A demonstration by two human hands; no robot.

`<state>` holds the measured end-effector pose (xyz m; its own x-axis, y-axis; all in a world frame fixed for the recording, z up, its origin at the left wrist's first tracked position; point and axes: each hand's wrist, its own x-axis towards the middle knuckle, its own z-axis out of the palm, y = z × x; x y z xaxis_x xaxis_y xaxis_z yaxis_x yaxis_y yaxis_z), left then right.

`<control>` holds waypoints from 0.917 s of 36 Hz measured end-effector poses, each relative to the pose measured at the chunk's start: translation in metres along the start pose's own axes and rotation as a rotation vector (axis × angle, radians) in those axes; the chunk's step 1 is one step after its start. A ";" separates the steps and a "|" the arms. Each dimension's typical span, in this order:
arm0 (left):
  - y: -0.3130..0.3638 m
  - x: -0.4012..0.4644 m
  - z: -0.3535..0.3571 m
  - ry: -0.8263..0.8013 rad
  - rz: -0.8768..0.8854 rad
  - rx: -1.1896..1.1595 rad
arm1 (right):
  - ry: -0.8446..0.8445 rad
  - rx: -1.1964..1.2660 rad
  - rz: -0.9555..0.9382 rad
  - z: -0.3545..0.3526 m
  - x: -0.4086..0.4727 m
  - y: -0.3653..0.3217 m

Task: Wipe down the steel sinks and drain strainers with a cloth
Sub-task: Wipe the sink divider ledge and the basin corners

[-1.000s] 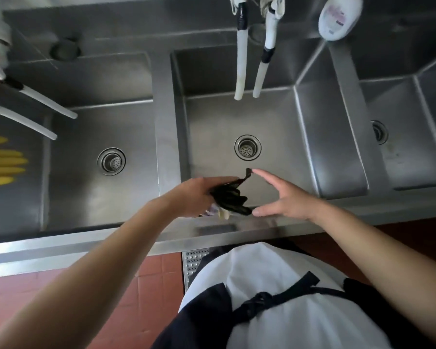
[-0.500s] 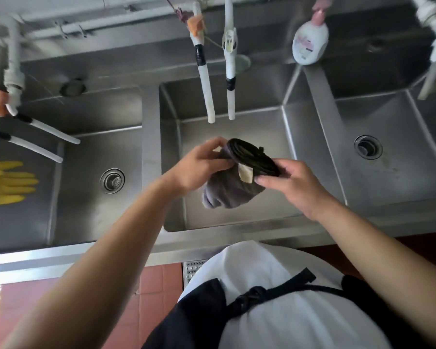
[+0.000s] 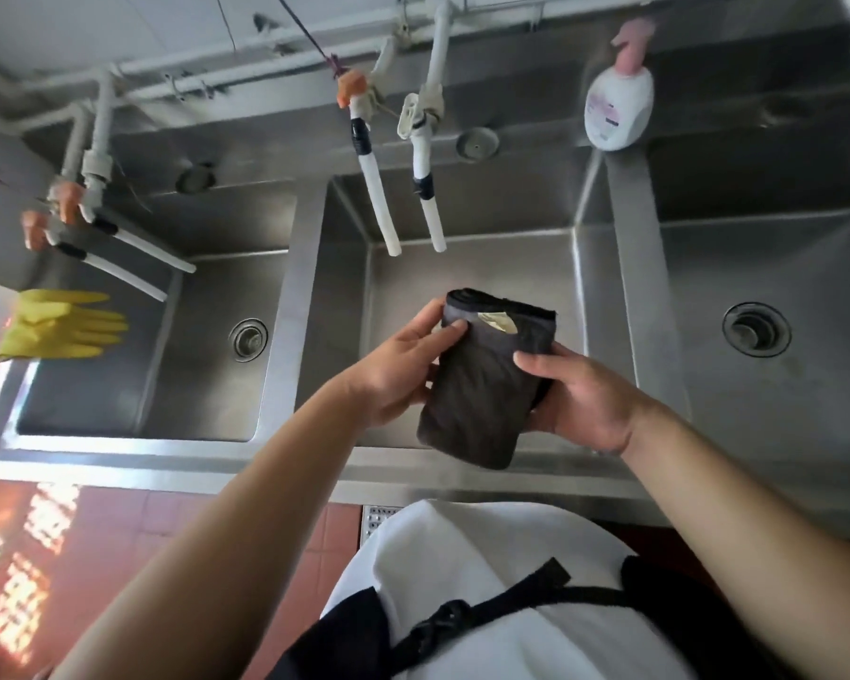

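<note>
Centrally, a dark grey folded cloth (image 3: 482, 380) with a pale label near its upper edge is held in the air above the front part of the middle stainless-steel sink basin (image 3: 472, 272), its lower end hanging over the basin's front rim. The left hand (image 3: 403, 365) grips the cloth's left side, thumb laid across the upper face and fingers curled underneath. The right hand (image 3: 580, 390) holds the right side the same way, thumb pressed on top near the label and fingers wrapped behind the fabric. The cloth hides the middle basin's drain.

To the left lies a second steel basin (image 3: 207, 385) with a round metal drain strainer (image 3: 250, 339) set in its floor; to the right, a third steel basin (image 3: 781, 409) has a larger round strainer (image 3: 755, 329). Neither strainer is touched.

Two white taps with black-taped hose ends (image 3: 403, 198) hang over the back of the middle basin, and another pair of white spouts (image 3: 124, 257) reaches over the left basin. A white pump bottle with a pink top (image 3: 619, 100) stands on the ledge between the middle and right basins. A yellow rubber glove (image 3: 55, 326) hangs at the far left edge. Below, a white shirt and black apron strap (image 3: 487, 615) and reddish floor tiles (image 3: 119, 532) show.
</note>
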<state>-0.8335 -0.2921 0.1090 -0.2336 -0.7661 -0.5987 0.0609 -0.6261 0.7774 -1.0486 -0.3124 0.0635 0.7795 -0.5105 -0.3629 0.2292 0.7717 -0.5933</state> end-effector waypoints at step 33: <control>-0.228 0.005 -0.114 1.305 -0.379 0.870 | 1.133 -1.613 0.271 -0.219 0.236 0.080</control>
<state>-0.7382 -0.1696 -0.0937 0.8649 -0.4735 -0.1663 -0.4524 -0.8791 0.1498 -0.9738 -0.4543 -0.2275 -0.1106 -0.9257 -0.3617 -0.9599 0.1939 -0.2026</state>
